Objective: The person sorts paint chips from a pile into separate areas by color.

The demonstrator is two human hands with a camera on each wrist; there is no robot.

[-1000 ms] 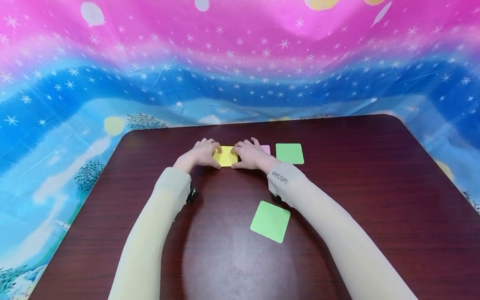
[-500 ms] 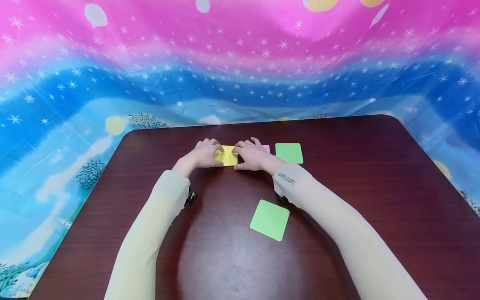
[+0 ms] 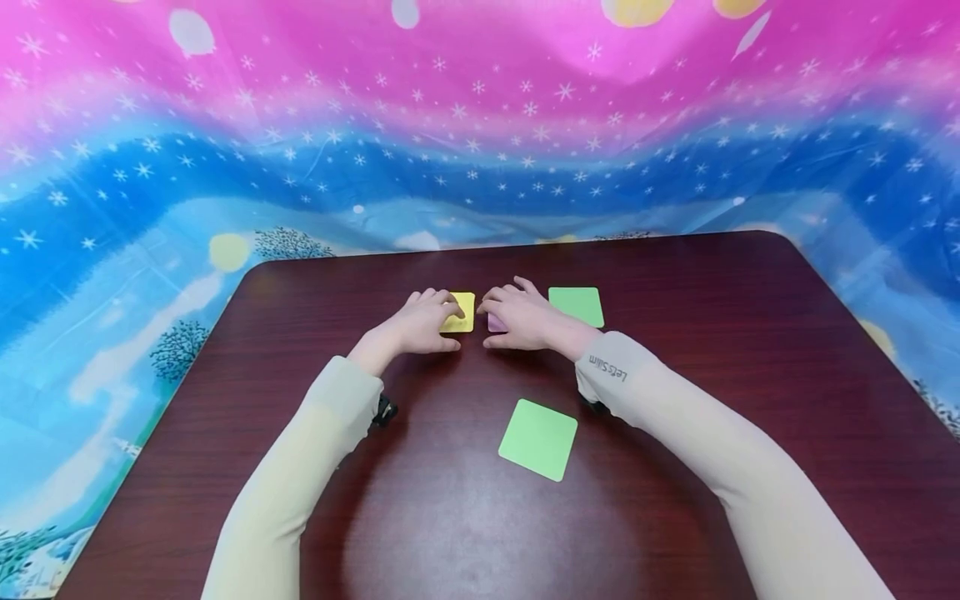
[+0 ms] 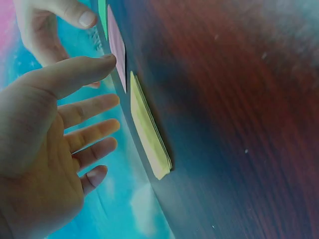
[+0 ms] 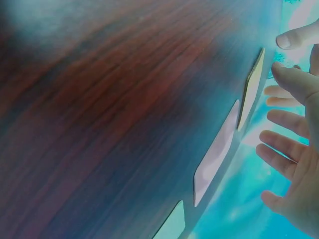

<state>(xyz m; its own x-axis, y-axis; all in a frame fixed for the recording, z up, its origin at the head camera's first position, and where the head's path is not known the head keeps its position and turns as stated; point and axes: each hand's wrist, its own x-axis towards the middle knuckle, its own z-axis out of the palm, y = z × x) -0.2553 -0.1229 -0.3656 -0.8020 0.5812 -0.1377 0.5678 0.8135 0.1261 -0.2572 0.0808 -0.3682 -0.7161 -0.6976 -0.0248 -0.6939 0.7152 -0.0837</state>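
Observation:
A thin stack of yellow square cards [image 4: 147,132] lies near the far table edge. My left hand [image 3: 423,325] hovers over its left part in the head view; the left wrist view shows its fingers loosely spread, apart from the stack. Just right of the yellow stack is a pink square card [image 5: 215,157], mostly covered in the head view by my right hand [image 3: 525,318]. That hand's fingers are also spread, with nothing between them. Right of the pink card lies a green square card [image 3: 576,307], partly behind the right wrist.
Nearer to me, a second green square card [image 3: 538,440] lies turned at an angle. The dark wooden table [image 3: 675,350] has rounded far corners. A pink and blue snowflake-patterned cloth [image 3: 480,125] hangs behind and beside it.
Both hands have come off the sides of the yellow stack. The right hand has shifted right, over the pink card, leaving a gap between the hands. The cards stay in place.

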